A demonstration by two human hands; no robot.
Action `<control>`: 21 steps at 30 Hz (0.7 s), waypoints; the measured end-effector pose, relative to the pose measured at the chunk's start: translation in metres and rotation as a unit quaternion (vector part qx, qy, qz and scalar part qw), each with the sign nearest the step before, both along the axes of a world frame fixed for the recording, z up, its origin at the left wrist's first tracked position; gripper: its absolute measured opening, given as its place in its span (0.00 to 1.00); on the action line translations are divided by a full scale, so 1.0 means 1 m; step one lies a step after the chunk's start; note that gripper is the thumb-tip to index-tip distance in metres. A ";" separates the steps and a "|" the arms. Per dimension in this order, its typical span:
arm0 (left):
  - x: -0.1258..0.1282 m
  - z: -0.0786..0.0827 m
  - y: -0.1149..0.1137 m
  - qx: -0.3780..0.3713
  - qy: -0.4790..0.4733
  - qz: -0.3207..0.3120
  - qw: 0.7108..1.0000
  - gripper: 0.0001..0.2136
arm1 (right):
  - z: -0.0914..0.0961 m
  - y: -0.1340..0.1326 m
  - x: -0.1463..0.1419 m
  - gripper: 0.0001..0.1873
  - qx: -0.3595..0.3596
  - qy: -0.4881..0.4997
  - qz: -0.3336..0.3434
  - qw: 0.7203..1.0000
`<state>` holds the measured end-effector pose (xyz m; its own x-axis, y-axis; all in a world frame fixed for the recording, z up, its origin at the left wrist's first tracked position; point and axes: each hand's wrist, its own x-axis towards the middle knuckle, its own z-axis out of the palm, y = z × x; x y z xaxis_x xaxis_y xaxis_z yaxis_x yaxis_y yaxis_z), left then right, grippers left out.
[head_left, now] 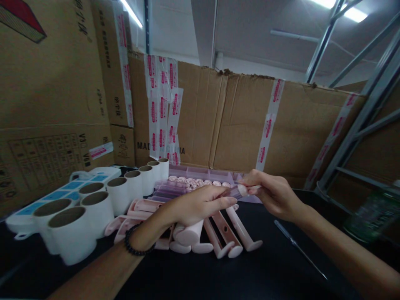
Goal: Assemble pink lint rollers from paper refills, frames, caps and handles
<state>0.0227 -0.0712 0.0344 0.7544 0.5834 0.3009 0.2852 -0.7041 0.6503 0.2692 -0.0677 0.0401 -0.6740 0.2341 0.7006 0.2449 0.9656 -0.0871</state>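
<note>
At the far left a white and blue plastic tray lies on the black desk, close to the tall cardboard boxes stacked behind it. Just beside the tray stand white paper-core rolls in two rows, open ends up, running from the near-left edge back toward the taped carton wall. To the right of the rolls a heap of pink plastic handles lies on the desk, their round ends pointing toward the camera. The left hand, a dark bead bracelet at its wrist, hovers over this heap; its grip is pressed together, thumb and fingers pinching one end of a small pink handle piece. Behind the hands a translucent purple tray holds rows of small pink round caps. The right hand meets the left one above the heap, its grip likewise closed, fingertips pinching the other end of the same pink piece, so the piece sits between both hands, in the air and clear of the desk. Further right a thin screwdriver lies on the desk near the right forearm, and at the far right edge a blurred green bottle stands beside the metal shelf frame.
</note>
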 end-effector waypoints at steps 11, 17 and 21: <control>0.005 0.002 -0.016 0.086 0.042 0.049 0.994 0.21 | -0.003 -0.009 0.000 0.18 0.047 0.049 0.040 0.997; 0.003 0.001 -0.014 0.073 0.047 0.018 0.996 0.21 | -0.008 -0.012 0.002 0.18 0.028 0.040 0.041 0.998; 0.004 0.000 -0.012 0.091 0.025 0.023 0.995 0.20 | -0.006 -0.021 -0.001 0.11 -0.012 0.049 -0.046 0.998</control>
<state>0.0266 -0.0828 0.0343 0.7447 0.5572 0.3674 0.3496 -0.7945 0.4965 0.2680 -0.0883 0.0338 -0.5770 0.3092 0.7560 0.3216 0.9368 -0.1378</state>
